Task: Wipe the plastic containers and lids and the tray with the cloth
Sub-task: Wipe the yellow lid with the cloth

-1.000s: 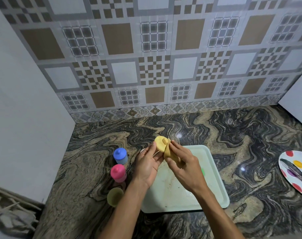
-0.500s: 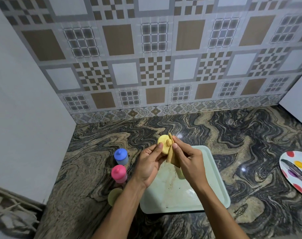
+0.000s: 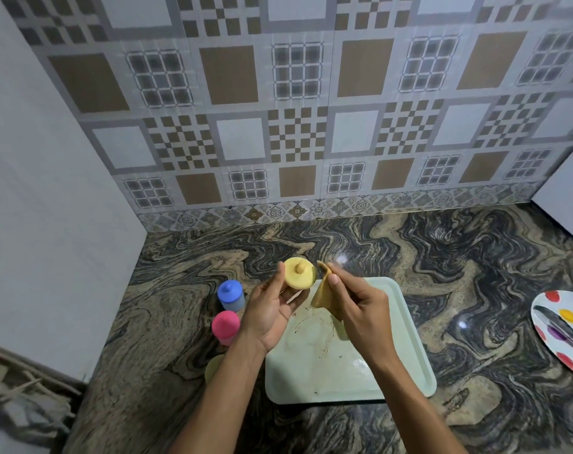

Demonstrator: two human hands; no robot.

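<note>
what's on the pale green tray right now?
Brown smears on the pale green plastic tray; no container visibly rests on it. The right hand, its yellow cloth and the forearm cover the middle.

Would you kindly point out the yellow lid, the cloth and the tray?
yellow lid [image 3: 299, 274], head view, on its round top.
cloth [image 3: 323, 295], head view, on its hanging fold.
tray [image 3: 406, 326], head view, on its right rim.

Round yellow plastic lid [image 3: 299, 273] with knob, frame centre; tan folded cloth [image 3: 324, 294] beside it, above stained pale-green rectangular tray [image 3: 409, 348].
</note>
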